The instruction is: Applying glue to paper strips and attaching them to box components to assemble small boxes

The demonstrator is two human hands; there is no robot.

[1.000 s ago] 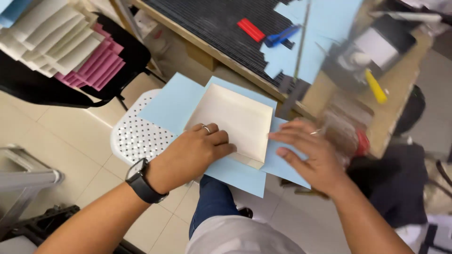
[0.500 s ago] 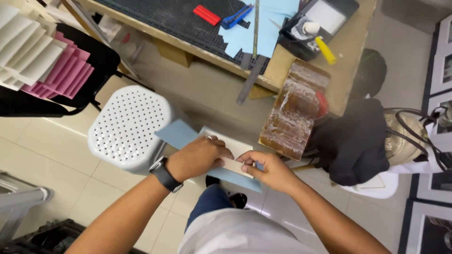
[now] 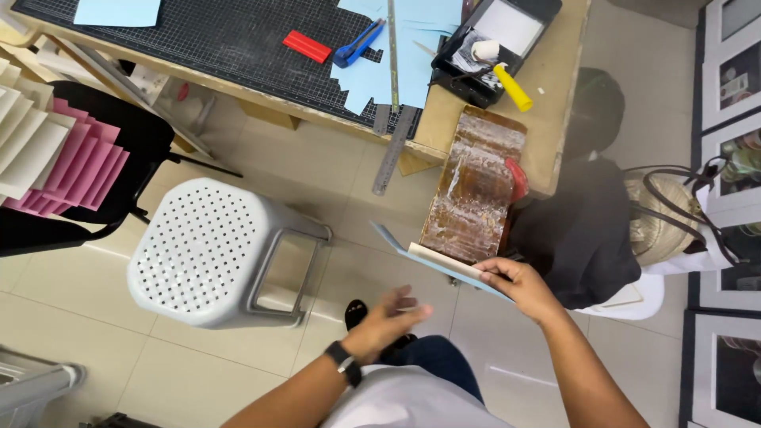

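Right hand [image 3: 519, 284] grips the flat light-blue-and-cream cardboard panel [image 3: 444, 263] by its edge, held in the air off the wooden worktop's [image 3: 547, 79] near edge. Left hand [image 3: 388, 321] hangs open and empty beside the grey perforated plastic stool [image 3: 206, 250]. Looks like mid-carry; it needs a flat spot next.

— What is the right hand [image 3: 523, 287] holding?
— A flat cream board backed with light blue paper [image 3: 444, 264], pinched at its right end between thumb and fingers.
— How does it sit?
— Seen almost edge-on, it slopes up to the left, in the air above the tiled floor, its blue sheet sticking out past the cream edge at the far left tip
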